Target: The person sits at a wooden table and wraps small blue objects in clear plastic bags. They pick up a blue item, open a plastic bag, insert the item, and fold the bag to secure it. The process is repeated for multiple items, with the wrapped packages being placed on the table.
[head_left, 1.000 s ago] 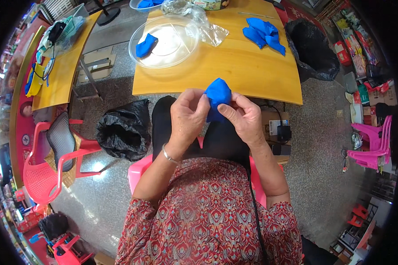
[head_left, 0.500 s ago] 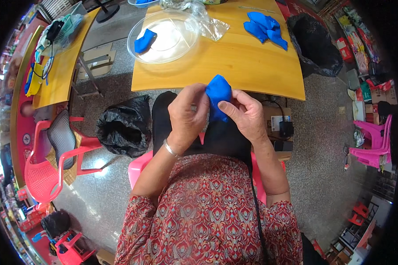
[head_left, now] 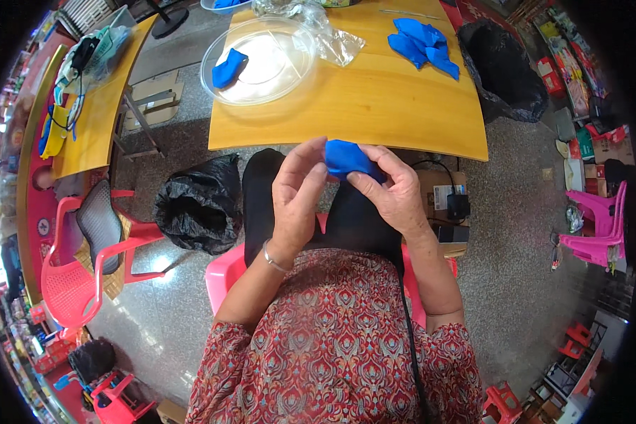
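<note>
A small piece of blue cloth (head_left: 344, 157), folded into a compact rounded shape, is held above my lap just short of the table's front edge. My right hand (head_left: 394, 191) grips its right side, thumb along the lower edge and fingers behind. At the left end, my left hand (head_left: 300, 192) pinches the cloth between thumb and fingertips. Another blue folded piece (head_left: 229, 68) lies in a round clear plastic tray (head_left: 290, 86) on the table. Several blue cloth pieces (head_left: 422, 46) are heaped at the table's back right.
The yellow wooden table (head_left: 346, 113) also carries a crumpled clear plastic bag (head_left: 339, 44). A black bag (head_left: 198, 205) stands open on the floor at left, near a red plastic chair (head_left: 67, 272). Another black bag (head_left: 505, 71) hangs by the table's right side.
The blue cloth went from an upright, longer shape to a shorter, sideways one between my hands. My left hand has turned, with its fingers more spread.
</note>
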Action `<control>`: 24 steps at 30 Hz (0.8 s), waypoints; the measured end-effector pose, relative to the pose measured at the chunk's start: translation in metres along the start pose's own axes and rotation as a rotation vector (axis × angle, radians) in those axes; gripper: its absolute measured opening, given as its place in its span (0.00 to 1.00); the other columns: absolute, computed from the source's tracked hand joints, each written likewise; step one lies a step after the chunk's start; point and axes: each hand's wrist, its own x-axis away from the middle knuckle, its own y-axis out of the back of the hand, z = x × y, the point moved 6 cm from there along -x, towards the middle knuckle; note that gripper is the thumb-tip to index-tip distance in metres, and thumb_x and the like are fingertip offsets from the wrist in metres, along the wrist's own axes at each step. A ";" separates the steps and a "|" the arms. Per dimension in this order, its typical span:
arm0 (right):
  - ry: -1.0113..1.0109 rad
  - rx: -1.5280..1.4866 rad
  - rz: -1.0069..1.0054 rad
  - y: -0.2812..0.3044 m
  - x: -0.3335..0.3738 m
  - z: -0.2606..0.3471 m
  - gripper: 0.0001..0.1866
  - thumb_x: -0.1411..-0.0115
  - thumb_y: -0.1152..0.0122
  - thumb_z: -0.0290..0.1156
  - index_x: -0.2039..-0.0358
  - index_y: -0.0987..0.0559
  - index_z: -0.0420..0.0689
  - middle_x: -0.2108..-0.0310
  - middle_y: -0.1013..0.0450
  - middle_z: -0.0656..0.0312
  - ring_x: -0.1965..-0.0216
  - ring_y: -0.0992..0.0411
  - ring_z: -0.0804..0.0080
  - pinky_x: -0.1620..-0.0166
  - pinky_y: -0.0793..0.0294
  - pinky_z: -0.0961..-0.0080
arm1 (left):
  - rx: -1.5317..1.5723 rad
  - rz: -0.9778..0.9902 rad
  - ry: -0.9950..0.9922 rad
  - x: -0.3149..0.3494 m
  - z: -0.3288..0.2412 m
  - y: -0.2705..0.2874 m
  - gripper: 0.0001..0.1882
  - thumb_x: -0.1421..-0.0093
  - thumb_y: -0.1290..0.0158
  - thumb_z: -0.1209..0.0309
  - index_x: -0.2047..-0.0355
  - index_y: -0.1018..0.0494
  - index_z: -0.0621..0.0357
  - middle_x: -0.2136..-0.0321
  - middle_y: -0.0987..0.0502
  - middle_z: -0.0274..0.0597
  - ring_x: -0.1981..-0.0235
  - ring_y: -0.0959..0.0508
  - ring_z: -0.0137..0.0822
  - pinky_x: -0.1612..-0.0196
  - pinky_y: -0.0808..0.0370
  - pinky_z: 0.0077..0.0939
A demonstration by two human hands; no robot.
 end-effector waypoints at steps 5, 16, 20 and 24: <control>-0.111 -0.097 0.049 -0.008 0.002 0.004 0.25 0.48 0.31 0.25 0.49 0.26 0.39 0.56 0.25 0.59 0.55 0.27 0.73 0.50 0.30 0.76 | -0.133 0.047 0.080 0.000 0.004 0.001 0.14 0.37 0.46 0.71 0.54 0.28 0.66 0.62 0.23 0.36 0.62 0.25 0.24 0.57 0.28 0.20; -0.388 -0.336 0.042 -0.008 0.006 -0.026 0.19 0.45 0.32 0.28 0.54 0.23 0.36 0.62 0.25 0.63 0.65 0.28 0.80 0.58 0.27 0.83 | 0.060 -0.037 0.218 -0.004 0.004 0.012 0.13 0.40 0.42 0.70 0.57 0.26 0.64 0.67 0.22 0.38 0.65 0.23 0.27 0.60 0.24 0.22; -0.291 -0.284 0.078 -0.012 0.005 -0.019 0.17 0.44 0.32 0.27 0.55 0.23 0.36 0.63 0.25 0.63 0.65 0.28 0.81 0.59 0.27 0.84 | -0.010 0.055 0.309 -0.009 0.011 0.012 0.14 0.41 0.41 0.70 0.58 0.26 0.65 0.67 0.22 0.39 0.64 0.22 0.28 0.59 0.25 0.23; -0.298 -0.322 0.036 -0.011 0.006 -0.021 0.16 0.44 0.33 0.27 0.56 0.23 0.37 0.64 0.25 0.64 0.66 0.28 0.82 0.62 0.26 0.84 | -0.137 0.035 0.207 -0.008 0.013 0.014 0.13 0.42 0.39 0.68 0.62 0.24 0.64 0.71 0.22 0.36 0.68 0.24 0.24 0.63 0.26 0.19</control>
